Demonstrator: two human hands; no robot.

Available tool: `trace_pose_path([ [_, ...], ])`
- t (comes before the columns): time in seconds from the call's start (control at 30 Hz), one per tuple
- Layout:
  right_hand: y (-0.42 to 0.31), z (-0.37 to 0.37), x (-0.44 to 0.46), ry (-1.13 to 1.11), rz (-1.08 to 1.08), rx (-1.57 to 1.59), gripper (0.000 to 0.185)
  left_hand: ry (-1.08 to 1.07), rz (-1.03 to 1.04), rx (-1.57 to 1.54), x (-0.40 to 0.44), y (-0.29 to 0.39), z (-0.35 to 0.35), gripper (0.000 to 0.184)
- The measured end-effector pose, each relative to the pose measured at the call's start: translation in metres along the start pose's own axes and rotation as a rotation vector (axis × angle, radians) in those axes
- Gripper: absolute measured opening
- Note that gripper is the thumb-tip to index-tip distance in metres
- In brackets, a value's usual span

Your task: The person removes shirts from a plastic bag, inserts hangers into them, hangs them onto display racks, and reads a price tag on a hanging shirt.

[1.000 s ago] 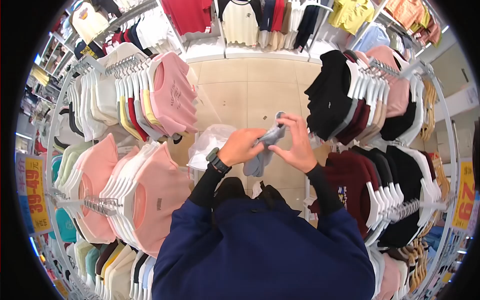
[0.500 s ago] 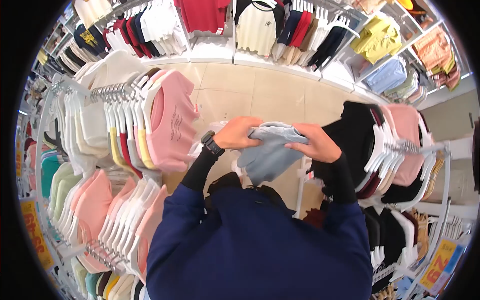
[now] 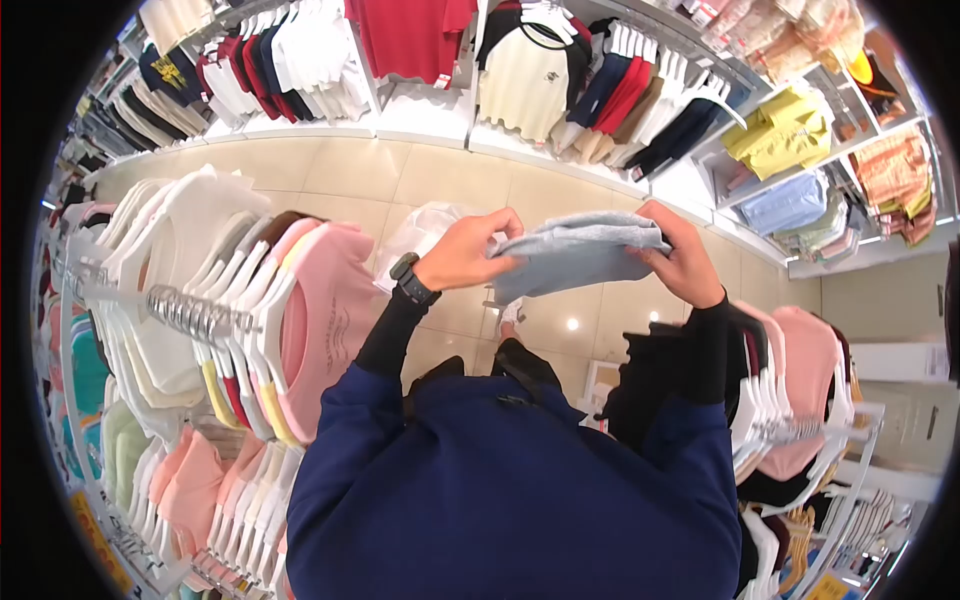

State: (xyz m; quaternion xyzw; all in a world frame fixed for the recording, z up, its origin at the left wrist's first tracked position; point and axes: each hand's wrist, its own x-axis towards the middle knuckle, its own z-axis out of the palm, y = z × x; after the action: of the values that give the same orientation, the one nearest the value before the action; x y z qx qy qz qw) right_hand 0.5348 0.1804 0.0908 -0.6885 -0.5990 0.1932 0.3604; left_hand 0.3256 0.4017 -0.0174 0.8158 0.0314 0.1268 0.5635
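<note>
A light blue-grey garment hangs folded between my hands, held out in front of my chest above the floor. Its upper edge looks like a thick band, but I cannot tell what kind of garment it is. My left hand, below a black watch, pinches the band's left end. At the other end my right hand grips the band between thumb and fingers. Behind my left hand is a translucent plastic bag.
A rack of white and pink tops stands close on my left. On my right is another rack with black and pink clothes. Wall shelves with hanging shirts run along the far side of the tiled floor.
My hands have moved farther apart, the right one going right and up, stretching the garment's band wider. The view has shifted, and more floor and the plastic bag show.
</note>
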Motion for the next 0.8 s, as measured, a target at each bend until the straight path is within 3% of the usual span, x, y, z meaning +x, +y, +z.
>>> trace_pose_path([
  [0.07, 0.024, -0.013, 0.031, -0.023, -0.092, 0.043, 0.026, 0.029, 0.004, 0.131, 0.025, 0.01, -0.01, 0.039],
  [0.17, 0.056, -0.037, 0.077, -0.14, -0.111, 0.084, 0.024, 0.3, 0.092, 0.149, 0.077, 0.018, -0.013, 0.049],
  [0.27, 0.088, -0.06, 0.126, -0.271, -0.129, 0.164, 0.019, 0.201, 0.135, 0.066, 0.132, 0.015, -0.013, 0.044],
  [0.37, 0.117, -0.085, 0.172, -0.332, -0.183, 0.143, 0.019, 0.063, -0.022, 0.114, 0.177, -0.015, -0.027, 0.039],
  [0.53, 0.156, -0.103, 0.23, -0.381, -0.123, 0.234, 0.018, 0.152, -0.054, 0.272, 0.21, -0.08, -0.044, 0.03],
  [0.6, 0.166, -0.105, 0.251, -0.366, -0.165, 0.202, 0.019, 0.178, -0.038, 0.31, 0.218, -0.109, -0.048, 0.027],
  [0.8, 0.187, -0.087, 0.323, -0.171, -0.194, 0.196, 0.024, 0.446, -0.335, 0.089, 0.228, -0.132, -0.103, 0.02],
])
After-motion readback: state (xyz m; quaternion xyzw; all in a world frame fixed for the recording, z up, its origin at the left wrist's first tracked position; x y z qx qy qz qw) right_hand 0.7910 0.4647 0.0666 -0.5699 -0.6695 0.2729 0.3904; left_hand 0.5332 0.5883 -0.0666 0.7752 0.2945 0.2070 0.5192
